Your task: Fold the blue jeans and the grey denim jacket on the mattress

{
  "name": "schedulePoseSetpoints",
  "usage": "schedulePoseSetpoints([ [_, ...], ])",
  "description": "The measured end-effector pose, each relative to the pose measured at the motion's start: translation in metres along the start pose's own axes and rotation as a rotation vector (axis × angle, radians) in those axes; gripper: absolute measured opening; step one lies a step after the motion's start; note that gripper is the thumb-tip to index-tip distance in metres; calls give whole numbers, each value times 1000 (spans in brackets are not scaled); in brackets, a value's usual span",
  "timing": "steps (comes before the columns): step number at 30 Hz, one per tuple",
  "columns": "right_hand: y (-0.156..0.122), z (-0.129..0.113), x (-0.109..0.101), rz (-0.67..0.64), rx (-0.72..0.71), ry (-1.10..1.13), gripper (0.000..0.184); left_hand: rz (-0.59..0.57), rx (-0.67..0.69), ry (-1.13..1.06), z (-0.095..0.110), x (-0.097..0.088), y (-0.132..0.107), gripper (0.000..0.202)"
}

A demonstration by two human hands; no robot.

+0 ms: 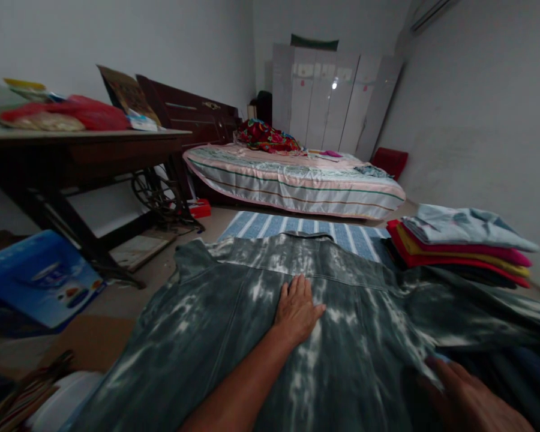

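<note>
A dark green tie-dyed denim jacket (234, 324) lies spread out, back side up, on a blue striped mat (297, 228) on the floor. My left hand (297, 309) rests flat on the middle of the jacket just below the collar seam, fingers stretched and together. My right hand (472, 399) is at the lower right edge, blurred, on or at the jacket's right side where a sleeve is folded over. Its fingers are not clear.
A pile of folded clothes (463, 243) in red, yellow and light blue sits at the right. A low bed (297, 177) lies ahead, white wardrobes (333, 102) behind it. A sewing-machine table (81, 150) stands left, a blue box (40, 276) under it.
</note>
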State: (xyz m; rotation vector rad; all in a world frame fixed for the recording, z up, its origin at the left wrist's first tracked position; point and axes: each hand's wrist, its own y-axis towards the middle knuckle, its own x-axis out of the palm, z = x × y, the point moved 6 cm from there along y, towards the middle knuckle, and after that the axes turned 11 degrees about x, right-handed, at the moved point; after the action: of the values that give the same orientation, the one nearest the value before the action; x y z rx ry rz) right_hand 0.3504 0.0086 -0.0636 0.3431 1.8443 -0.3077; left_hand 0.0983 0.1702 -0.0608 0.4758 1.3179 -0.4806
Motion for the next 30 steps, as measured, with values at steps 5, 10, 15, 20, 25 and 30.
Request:
schedulePoseSetpoints([
  [5, 38, -144, 1, 12, -384, -13, 34, 80, 20, 13, 3, 1, -2, 63],
  [10, 102, -211, 40, 31, -504, 20, 40, 90, 25, 31, 7, -2, -4, 53],
  [15, 125, -200, 67, -6, -485, 87, 42, 41, 22, 50, 10, -2, -1, 55],
  [20, 126, -198, 63, 10, -457, 158, 40, 92, 1, 75, 13, -4, -3, 51],
  [25, 130, -202, 60, -6, -420, 234, 41, 139, -2, 64, 14, -3, -6, 50],
  [30, 140, -200, 62, -27, -349, 294, 39, 157, -43, 97, 15, -4, -9, 48],
])
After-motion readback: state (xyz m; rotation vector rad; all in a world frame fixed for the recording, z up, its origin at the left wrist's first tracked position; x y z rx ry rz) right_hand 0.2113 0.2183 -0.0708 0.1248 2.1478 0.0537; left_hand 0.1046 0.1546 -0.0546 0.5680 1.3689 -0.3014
